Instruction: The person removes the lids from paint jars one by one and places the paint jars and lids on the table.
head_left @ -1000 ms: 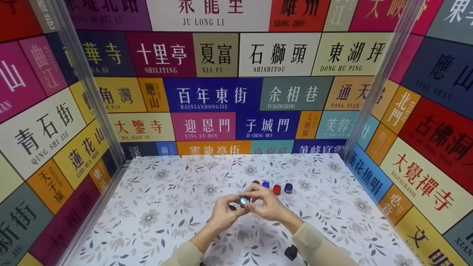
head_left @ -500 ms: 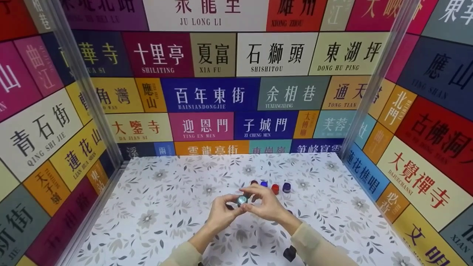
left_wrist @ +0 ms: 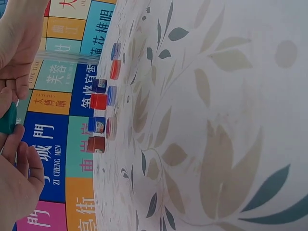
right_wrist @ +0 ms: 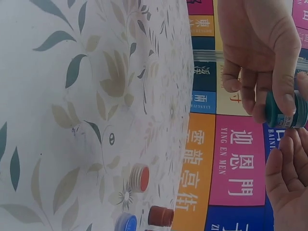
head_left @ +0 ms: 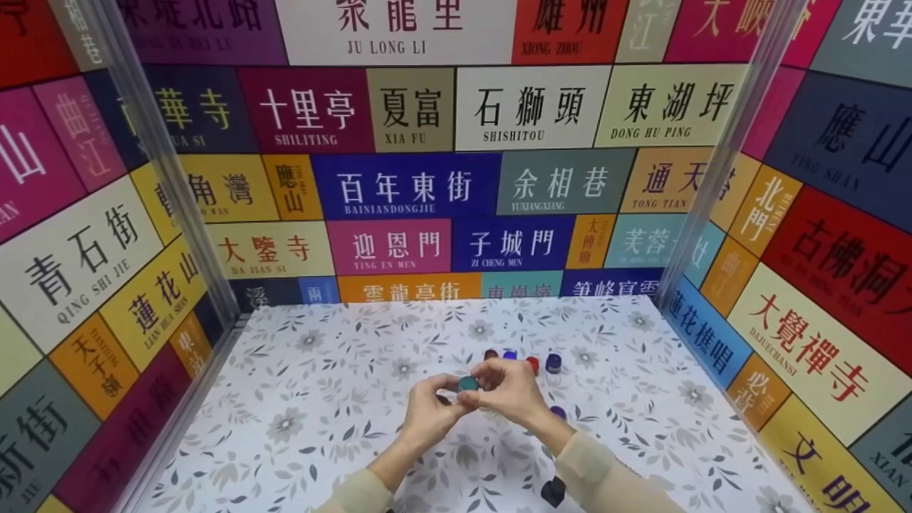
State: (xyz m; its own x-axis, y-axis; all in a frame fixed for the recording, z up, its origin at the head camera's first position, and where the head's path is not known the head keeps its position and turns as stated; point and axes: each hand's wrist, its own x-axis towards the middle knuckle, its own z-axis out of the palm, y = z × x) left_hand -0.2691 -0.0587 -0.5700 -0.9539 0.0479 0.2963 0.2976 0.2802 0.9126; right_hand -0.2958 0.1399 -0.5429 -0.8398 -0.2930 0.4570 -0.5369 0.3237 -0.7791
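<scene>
Both hands meet above the middle of the floral table [head_left: 320,399] and pinch a small teal jar [head_left: 467,383] between their fingertips. My left hand [head_left: 431,412] holds it from the left, my right hand [head_left: 510,393] from the right. In the right wrist view the teal jar [right_wrist: 284,111] has a label band, with the left hand [right_wrist: 260,43] curled round its capped end and the right hand [right_wrist: 288,183] touching the other end. The left wrist view shows only an edge of the teal jar [left_wrist: 7,118] beside the left hand [left_wrist: 17,183].
Several small jars stand just beyond the hands: a dark red one [head_left: 490,354], a blue one [head_left: 509,355], a red one [head_left: 533,365] and a dark blue one [head_left: 553,363]. A purple jar [head_left: 558,412] sits by my right wrist. Sign-covered walls enclose the table on three sides.
The jar has turned in the fingertips: its pale shiny face showed before, its teal side shows now. Both hands stayed almost in place.
</scene>
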